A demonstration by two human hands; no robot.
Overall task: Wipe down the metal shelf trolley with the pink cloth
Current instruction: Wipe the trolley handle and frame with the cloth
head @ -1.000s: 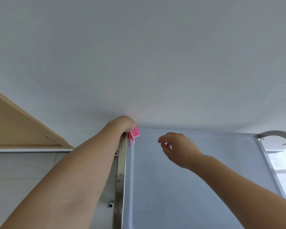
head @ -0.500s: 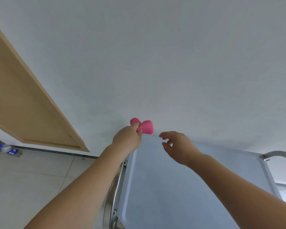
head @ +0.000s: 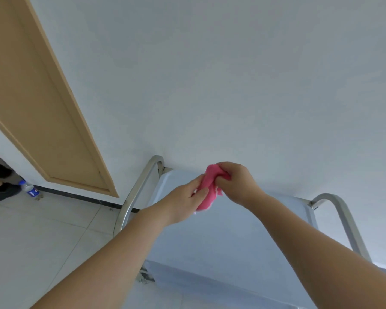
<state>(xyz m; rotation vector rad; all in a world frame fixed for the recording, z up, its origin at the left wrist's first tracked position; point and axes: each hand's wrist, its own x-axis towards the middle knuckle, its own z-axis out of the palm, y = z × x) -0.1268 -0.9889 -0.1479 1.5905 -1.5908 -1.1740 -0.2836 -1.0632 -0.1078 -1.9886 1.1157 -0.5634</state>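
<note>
Up near the far edge of the metal shelf trolley (head: 227, 241), seen from the head camera, both hands meet on the pink cloth (head: 206, 188). The cloth is bunched up and held in the air just above the top shelf, close to the wall (head: 232, 74), nearer the far left corner than the far right one. The left hand (head: 183, 202) grips the lower part of the cloth, its fingers (head: 200, 192) curled together around the fabric with the thumb on top. The right hand (head: 236, 182) grips the upper part, its fingers folded down over the pink bundle and clamped on it, knuckles facing the camera. A frayed, paler edge of the cloth hangs out below the two hands. Both forearms are bare and reach in from the bottom of the view, crossing over the near edge of the shelf.

The top shelf is a flat, pale grey tray with a raised rim. A curved steel handle tube (head: 138, 188) rises at the left end of the trolley, and a matching one (head: 341, 215) at the right end. To the left, a light wooden door (head: 38, 103) stands in the wall above a dark skirting strip. On the tiled floor (head: 31, 237) at the left edge lies a plastic bottle (head: 30, 188) with a blue label, next to a dark shoe (head: 0, 192) of another person.
</note>
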